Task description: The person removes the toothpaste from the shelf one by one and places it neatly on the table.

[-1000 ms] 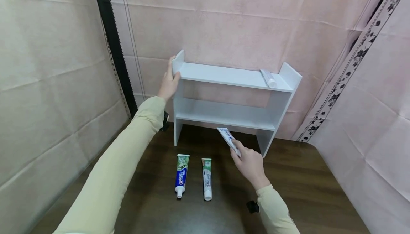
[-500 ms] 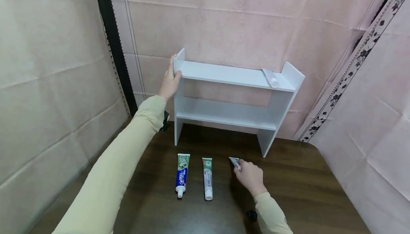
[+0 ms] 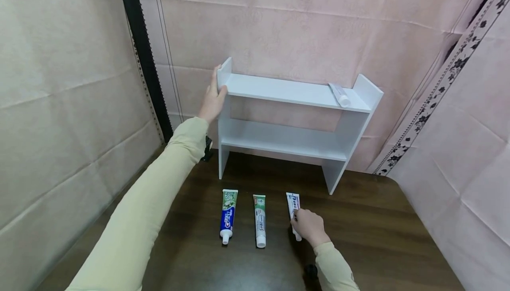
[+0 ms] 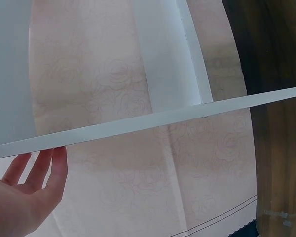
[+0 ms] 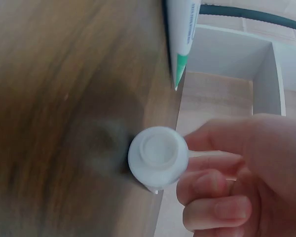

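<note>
A white two-tier shelf point(image 3: 283, 138) stands at the back of the table. My left hand point(image 3: 213, 100) grips its left side panel near the top; in the left wrist view, fingers point(image 4: 56, 173) press the panel's outer face. My right hand point(image 3: 311, 226) pinches a white and blue toothpaste tube point(image 3: 293, 200) low over the table, in front of the shelf's right side. Its round white cap point(image 5: 159, 154) faces the right wrist camera. Left of it lie a green and white toothpaste tube point(image 3: 260, 220) and a blue and green toothpaste tube point(image 3: 228, 213), caps toward me.
One whitish tube point(image 3: 339, 95) lies on the shelf's upper board at the right end. The dark wooden table point(image 3: 382, 229) has a rounded far right corner. Pale cloth point(image 3: 299, 29) hangs behind and on both sides.
My right hand has brought its toothpaste tube back from the shelf and down to the table, right of the other two. My left hand keeps its hold on the shelf.
</note>
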The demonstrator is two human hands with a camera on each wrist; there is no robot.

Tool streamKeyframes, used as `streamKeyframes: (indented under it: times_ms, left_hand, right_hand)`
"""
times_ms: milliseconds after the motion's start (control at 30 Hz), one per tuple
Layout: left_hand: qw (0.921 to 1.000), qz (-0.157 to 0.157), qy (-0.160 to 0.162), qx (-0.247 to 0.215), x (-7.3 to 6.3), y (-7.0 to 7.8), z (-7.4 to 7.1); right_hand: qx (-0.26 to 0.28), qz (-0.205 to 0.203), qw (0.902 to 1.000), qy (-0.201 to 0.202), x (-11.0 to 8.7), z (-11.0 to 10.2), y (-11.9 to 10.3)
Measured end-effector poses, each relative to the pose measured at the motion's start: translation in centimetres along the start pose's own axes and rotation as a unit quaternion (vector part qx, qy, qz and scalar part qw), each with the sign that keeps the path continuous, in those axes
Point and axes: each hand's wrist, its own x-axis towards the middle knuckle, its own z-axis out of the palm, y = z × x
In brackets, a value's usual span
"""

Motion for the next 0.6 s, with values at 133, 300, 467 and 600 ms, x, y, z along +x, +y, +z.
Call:
streamKeyframes:
  times_ms: [133,300,467,600]
  left_hand:
    - [1.0000,0.000,-0.002,-0.001,0.0,0.0,0.0]
    - [1.0000,-0.002,-0.001,-0.006,0.1,0.1,0.1]
    - [0.9999,0.006,0.003,-0.012,0.2,0.2,0.2]
    - [0.9999,0.002,0.005,-0.015,0.1,0.0,0.3]
  right_hand:
    - [0.001,-0.003,0.9998,0.017,0.2,0.3,0.3]
    - [0.004,-0.008,0.9998,0.015,0.4,0.3,0.4]
    - [0.032,-0.003,0.9994,-0.010,0.9,-0.5,1.0]
    - [0.065,-0.026,0.9974,-0.016,1.5,-1.7,1.7]
